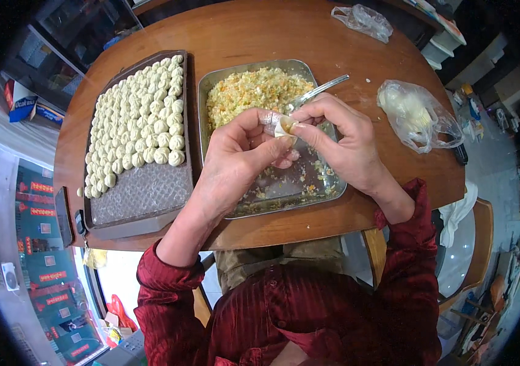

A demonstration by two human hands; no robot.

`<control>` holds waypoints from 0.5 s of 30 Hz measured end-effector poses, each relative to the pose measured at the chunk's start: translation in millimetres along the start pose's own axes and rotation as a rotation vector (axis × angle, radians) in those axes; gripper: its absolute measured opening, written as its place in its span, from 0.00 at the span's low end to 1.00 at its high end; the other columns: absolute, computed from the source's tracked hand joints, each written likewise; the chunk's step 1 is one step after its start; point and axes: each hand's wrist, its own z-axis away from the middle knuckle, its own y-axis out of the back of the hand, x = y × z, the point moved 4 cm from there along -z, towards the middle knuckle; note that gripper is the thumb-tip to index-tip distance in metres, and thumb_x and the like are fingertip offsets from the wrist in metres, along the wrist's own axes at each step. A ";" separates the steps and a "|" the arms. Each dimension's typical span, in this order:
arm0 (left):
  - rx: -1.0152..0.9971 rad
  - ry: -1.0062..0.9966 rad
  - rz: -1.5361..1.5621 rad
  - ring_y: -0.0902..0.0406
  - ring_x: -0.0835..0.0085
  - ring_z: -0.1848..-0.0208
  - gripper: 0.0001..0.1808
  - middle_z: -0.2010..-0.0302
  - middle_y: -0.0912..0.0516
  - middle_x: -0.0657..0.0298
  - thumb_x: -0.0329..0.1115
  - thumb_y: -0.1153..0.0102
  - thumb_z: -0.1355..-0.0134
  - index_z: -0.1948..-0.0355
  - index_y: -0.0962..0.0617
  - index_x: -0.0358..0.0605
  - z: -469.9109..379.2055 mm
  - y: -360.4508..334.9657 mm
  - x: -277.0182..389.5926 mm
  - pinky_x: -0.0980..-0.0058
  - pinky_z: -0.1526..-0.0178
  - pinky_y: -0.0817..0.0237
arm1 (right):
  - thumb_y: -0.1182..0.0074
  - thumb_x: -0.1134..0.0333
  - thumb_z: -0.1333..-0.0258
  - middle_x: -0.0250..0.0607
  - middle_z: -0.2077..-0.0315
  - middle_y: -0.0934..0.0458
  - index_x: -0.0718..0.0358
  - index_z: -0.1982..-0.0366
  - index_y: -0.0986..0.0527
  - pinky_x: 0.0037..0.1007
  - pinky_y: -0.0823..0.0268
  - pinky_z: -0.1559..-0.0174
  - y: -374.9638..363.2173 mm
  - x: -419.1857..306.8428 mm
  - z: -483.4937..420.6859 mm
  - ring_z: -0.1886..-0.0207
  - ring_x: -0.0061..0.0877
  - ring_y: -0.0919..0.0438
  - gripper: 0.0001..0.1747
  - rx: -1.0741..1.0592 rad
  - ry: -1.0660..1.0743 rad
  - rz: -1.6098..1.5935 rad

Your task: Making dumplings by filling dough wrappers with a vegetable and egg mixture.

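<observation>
Between my two hands is a small dough wrapper, partly folded, with a bit of filling showing at its edge. My left hand cups it from the left, thumb and fingers around it. The thumb and fingertips of my right hand pinch its right edge. Both hands are above a steel tray that holds chopped vegetable filling heaped at its far side, with scraps across the near side. A metal spoon leans in the filling, its handle over the right rim. Floury dust whitens my left fingers.
On the left, a dark tray bears many pleated dumplings in rows. A plastic bag of pale wrappers lies at right, a crumpled bag farther back. A phone and a key fob rest by the left edge.
</observation>
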 end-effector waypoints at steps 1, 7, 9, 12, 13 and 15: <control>-0.003 0.001 0.009 0.14 0.73 0.61 0.12 0.58 0.14 0.58 0.25 0.39 0.33 0.49 0.22 0.36 -0.2 -0.3 0.3 0.75 0.57 0.22 | 0.35 0.74 0.42 0.38 0.67 0.19 0.66 0.62 0.20 0.28 0.27 0.62 0.1 0.3 0.4 0.66 0.23 0.20 0.07 0.005 -0.008 0.008; 0.040 -0.016 0.050 0.14 0.71 0.66 0.12 0.65 0.14 0.60 0.26 0.39 0.32 0.49 0.24 0.38 -0.2 -0.6 2.0 0.76 0.63 0.23 | 0.36 0.74 0.41 0.41 0.69 0.20 0.66 0.66 0.23 0.32 0.28 0.65 -2.7 2.2 1.8 0.67 0.32 0.19 0.06 0.038 0.063 0.088; 0.053 -0.022 0.036 0.14 0.71 0.67 0.12 0.67 0.14 0.60 0.27 0.39 0.32 0.49 0.24 0.39 -0.4 -0.4 2.1 0.76 0.65 0.24 | 0.36 0.75 0.42 0.42 0.70 0.22 0.66 0.67 0.24 0.34 0.28 0.65 -4.1 2.8 2.0 0.68 0.36 0.19 0.06 0.046 0.123 0.149; 0.061 -0.013 0.010 0.15 0.72 0.68 0.12 0.68 0.14 0.60 0.29 0.38 0.31 0.49 0.23 0.40 -0.7 0.4 0.7 0.77 0.66 0.25 | 0.36 0.77 0.45 0.44 0.71 0.24 0.66 0.68 0.25 0.37 0.29 0.66 -5.0 0.0 1.6 0.68 0.40 0.20 0.07 0.046 0.229 0.245; 0.057 -0.008 0.007 0.15 0.72 0.68 0.12 0.68 0.14 0.61 0.29 0.38 0.31 0.49 0.23 0.40 -0.9 1.0 0.4 0.78 0.67 0.25 | 0.36 0.78 0.46 0.44 0.71 0.24 0.66 0.68 0.26 0.38 0.29 0.66 -4.9 -2.7 1.1 0.68 0.40 0.21 0.08 0.047 0.271 0.274; 0.052 -0.002 0.000 0.15 0.72 0.69 0.12 0.68 0.14 0.61 0.29 0.38 0.31 0.49 0.23 0.40 -1.1 1.5 0.3 0.78 0.67 0.25 | 0.36 0.79 0.48 0.45 0.70 0.24 0.66 0.68 0.26 0.38 0.29 0.66 -4.6 -5.4 0.9 0.67 0.41 0.21 0.09 0.048 0.326 0.308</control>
